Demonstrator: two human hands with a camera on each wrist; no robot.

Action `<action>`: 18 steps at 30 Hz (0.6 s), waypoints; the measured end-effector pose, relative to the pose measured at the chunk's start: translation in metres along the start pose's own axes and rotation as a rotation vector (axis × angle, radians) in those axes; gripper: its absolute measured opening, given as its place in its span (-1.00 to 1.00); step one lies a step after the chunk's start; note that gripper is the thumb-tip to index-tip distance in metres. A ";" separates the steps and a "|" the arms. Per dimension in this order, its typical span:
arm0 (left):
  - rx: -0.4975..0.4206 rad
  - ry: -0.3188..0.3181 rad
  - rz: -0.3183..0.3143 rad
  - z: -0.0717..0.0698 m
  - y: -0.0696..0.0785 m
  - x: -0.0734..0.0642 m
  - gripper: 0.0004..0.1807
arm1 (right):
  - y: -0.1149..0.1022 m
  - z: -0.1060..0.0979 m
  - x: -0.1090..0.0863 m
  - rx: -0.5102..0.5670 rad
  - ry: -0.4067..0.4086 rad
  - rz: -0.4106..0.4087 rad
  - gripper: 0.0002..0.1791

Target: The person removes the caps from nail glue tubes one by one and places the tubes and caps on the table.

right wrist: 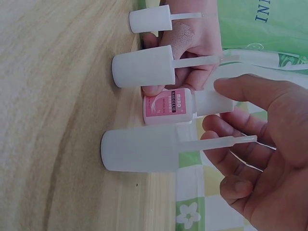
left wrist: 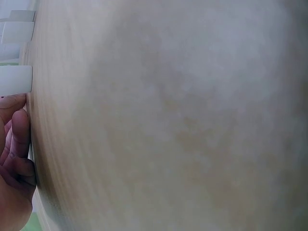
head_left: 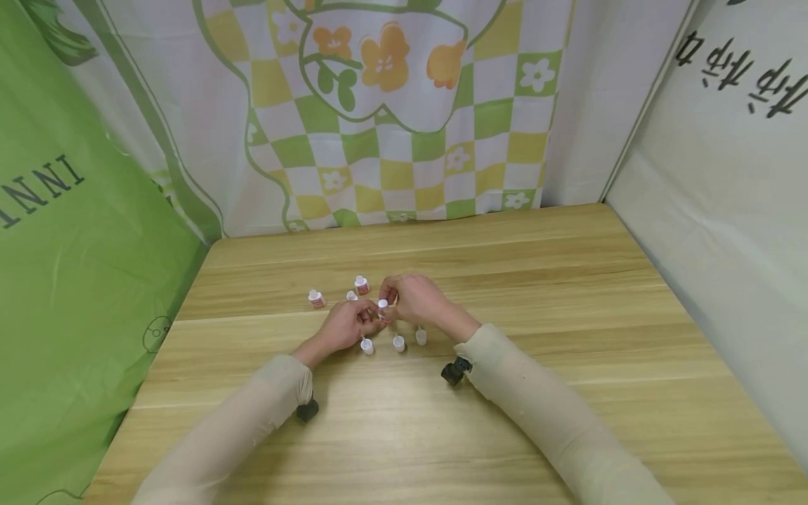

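Observation:
A small nail glue bottle [right wrist: 166, 107] with a pink label stands upright between the two hands, a white cap [right wrist: 211, 102] on its neck. My right hand [head_left: 416, 298] pinches that cap between thumb and fingers. Low on the bottle, the fingers of my left hand [head_left: 344, 326] hold its body. Nearer the person, three white brush caps stand in a row with their stems pointing up: a left one [head_left: 367, 346], a middle one [head_left: 399, 344] and a right one [head_left: 421, 337]. The left wrist view shows mostly tabletop, with the left fingers [left wrist: 20, 130] at its edge.
Beyond the left hand stand more small bottles: one at the left [head_left: 317, 299], one farther back [head_left: 361, 285], and a partly hidden white-topped one [head_left: 351, 296]. The wooden table [head_left: 536, 435] meets a checked curtain [head_left: 429, 154] behind and a green cloth [head_left: 76, 280] at left.

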State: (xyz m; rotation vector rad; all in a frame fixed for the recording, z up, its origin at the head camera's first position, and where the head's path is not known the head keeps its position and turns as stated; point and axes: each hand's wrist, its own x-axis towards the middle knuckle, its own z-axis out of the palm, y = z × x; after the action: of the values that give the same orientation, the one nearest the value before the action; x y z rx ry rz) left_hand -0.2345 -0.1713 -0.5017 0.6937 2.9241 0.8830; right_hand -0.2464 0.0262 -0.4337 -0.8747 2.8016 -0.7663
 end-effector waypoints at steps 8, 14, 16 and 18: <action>0.009 -0.002 0.011 0.000 0.000 0.000 -0.81 | 0.001 0.001 0.001 -0.010 0.004 -0.012 -0.77; 0.000 -0.001 0.005 0.000 0.000 -0.001 -0.82 | 0.002 0.002 0.001 -0.008 0.012 -0.015 -0.78; -0.002 -0.003 0.002 -0.001 0.000 -0.001 -0.81 | 0.002 0.002 0.001 -0.008 0.020 -0.013 -0.80; -0.004 -0.004 0.001 -0.001 0.000 0.000 -0.82 | 0.002 0.002 0.002 -0.008 0.024 -0.011 -0.81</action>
State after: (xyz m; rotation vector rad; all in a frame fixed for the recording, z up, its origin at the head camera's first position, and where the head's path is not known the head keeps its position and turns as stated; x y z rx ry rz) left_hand -0.2342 -0.1720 -0.5011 0.6953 2.9183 0.8857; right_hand -0.2483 0.0260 -0.4359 -0.8890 2.8248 -0.7736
